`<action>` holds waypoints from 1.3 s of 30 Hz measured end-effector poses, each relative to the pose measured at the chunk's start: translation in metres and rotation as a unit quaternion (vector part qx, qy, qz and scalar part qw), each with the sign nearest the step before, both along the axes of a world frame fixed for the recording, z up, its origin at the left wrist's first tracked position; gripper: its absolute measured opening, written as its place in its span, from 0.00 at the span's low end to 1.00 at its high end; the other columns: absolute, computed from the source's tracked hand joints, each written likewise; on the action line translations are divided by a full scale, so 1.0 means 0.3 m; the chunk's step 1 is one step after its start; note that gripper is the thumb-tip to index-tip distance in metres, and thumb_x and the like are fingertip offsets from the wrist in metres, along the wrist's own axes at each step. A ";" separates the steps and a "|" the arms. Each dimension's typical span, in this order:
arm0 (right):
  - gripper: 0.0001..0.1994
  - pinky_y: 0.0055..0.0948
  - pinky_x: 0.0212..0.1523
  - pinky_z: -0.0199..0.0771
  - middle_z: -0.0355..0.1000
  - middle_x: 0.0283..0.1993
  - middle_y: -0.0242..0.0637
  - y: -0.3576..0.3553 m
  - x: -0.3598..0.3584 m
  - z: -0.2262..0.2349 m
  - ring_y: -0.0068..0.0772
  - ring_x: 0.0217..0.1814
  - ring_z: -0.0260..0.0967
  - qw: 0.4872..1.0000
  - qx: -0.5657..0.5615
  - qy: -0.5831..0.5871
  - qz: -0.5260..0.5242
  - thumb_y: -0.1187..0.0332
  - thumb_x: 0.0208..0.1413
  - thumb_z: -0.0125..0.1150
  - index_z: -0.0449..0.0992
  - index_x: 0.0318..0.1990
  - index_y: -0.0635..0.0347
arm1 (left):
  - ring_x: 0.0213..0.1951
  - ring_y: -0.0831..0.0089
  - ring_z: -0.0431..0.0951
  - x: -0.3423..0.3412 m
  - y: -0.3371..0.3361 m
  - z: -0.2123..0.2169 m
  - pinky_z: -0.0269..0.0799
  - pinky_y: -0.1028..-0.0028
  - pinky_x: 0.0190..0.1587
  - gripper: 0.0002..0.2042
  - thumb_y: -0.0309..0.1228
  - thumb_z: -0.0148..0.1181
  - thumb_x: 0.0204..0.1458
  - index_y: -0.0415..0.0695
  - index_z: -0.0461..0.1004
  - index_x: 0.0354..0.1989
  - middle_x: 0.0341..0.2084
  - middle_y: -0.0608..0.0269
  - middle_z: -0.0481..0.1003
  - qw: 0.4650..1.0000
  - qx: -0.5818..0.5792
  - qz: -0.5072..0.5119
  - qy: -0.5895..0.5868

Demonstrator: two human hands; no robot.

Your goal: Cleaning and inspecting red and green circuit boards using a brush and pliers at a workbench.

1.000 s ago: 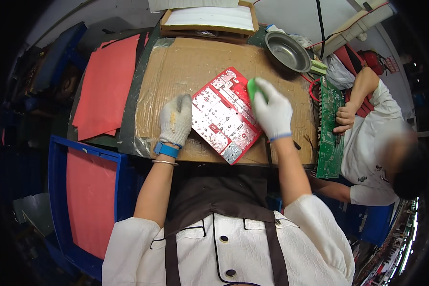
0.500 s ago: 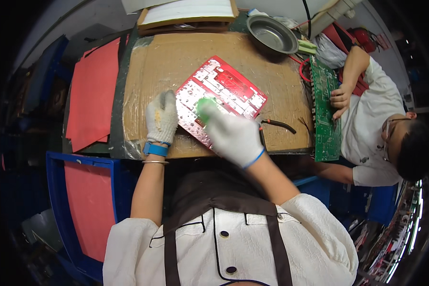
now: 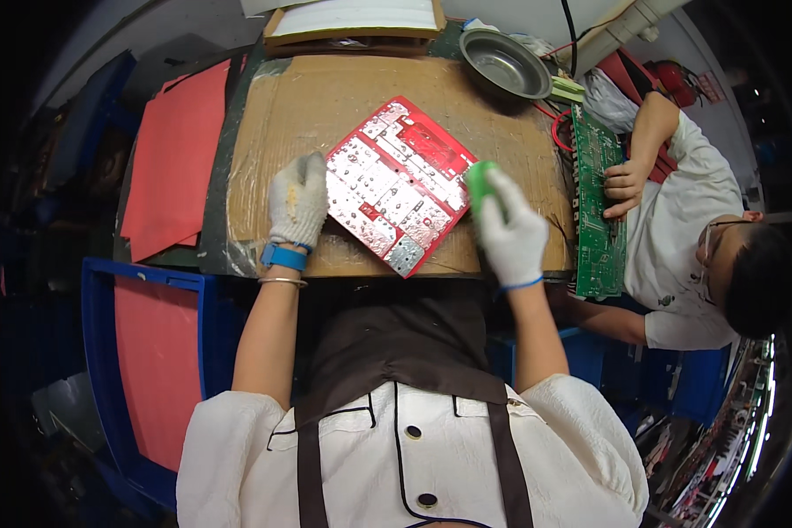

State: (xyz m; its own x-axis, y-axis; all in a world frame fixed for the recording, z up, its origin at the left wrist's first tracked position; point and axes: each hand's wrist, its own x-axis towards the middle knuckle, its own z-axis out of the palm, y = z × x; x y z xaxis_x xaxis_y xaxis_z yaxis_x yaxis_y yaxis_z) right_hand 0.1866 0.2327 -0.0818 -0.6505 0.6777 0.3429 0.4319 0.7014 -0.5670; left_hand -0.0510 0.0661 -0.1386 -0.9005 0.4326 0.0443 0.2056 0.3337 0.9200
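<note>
A red circuit board with silvery metal areas lies tilted like a diamond on a sheet of cardboard. My left hand, in a whitish knit glove, is closed on the board's left corner. At the opposite side, my right hand wears a white glove with a blue cuff. It holds a green rounded block just at the board's right edge. Motion blur hides whether the block is a brush or a sponge, and whether it touches the board.
On the right a co-worker's hand rests on a green circuit board. A metal bowl stands at the back right, a cardboard box at the back. Red sheets lie left, above a blue crate.
My right hand has swept the green block from mid-board to its right edge. The pliers seen beside the board are now hidden around my right hand. My left hand keeps its place.
</note>
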 end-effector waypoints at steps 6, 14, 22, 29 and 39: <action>0.18 0.35 0.37 0.82 0.81 0.36 0.48 -0.299 0.029 0.009 0.45 0.31 0.82 0.978 0.028 -0.005 0.208 0.74 0.52 0.68 0.84 0.52 0.53 | 0.37 0.40 0.83 -0.014 0.005 -0.026 0.74 0.54 0.39 0.23 0.43 0.52 0.64 0.31 0.79 0.36 0.30 0.33 0.79 0.999 -0.031 0.008 0.021; 0.16 0.34 0.36 0.82 0.83 0.40 0.49 -0.005 -0.076 -0.029 0.39 0.36 0.85 0.999 0.003 0.004 0.038 0.71 0.60 0.63 0.82 0.55 0.55 | 0.37 0.56 0.85 -0.012 -0.021 -0.017 0.75 0.60 0.40 0.21 0.41 0.54 0.65 0.29 0.80 0.40 0.31 0.38 0.82 0.999 -0.041 0.007 0.031; 0.16 0.37 0.51 0.81 0.81 0.45 0.53 0.139 -0.347 0.016 0.48 0.47 0.82 0.994 0.069 -0.068 0.051 0.60 0.63 0.61 0.82 0.56 0.46 | 0.37 0.45 0.84 0.003 -0.006 0.018 0.75 0.58 0.39 0.21 0.41 0.54 0.65 0.31 0.80 0.39 0.31 0.34 0.79 0.999 -0.034 -0.013 0.025; 0.19 0.30 0.66 0.69 0.79 0.59 0.43 0.043 -0.009 0.065 0.31 0.61 0.75 0.990 -0.081 0.091 0.066 0.76 0.63 0.56 0.77 0.61 0.70 | 0.37 0.44 0.82 0.305 -0.176 0.066 0.76 0.59 0.41 0.17 0.39 0.55 0.65 0.35 0.80 0.42 0.32 0.37 0.79 0.999 -0.003 0.044 0.013; 0.19 0.32 0.63 0.73 0.80 0.58 0.50 -0.209 0.241 0.011 0.36 0.60 0.78 0.985 -0.171 -0.003 0.019 0.76 0.63 0.59 0.76 0.61 0.69 | 0.33 0.70 0.81 0.379 -0.257 0.043 0.77 0.68 0.39 0.14 0.33 0.62 0.62 0.31 0.79 0.45 0.29 0.48 0.81 0.994 0.018 0.023 -0.101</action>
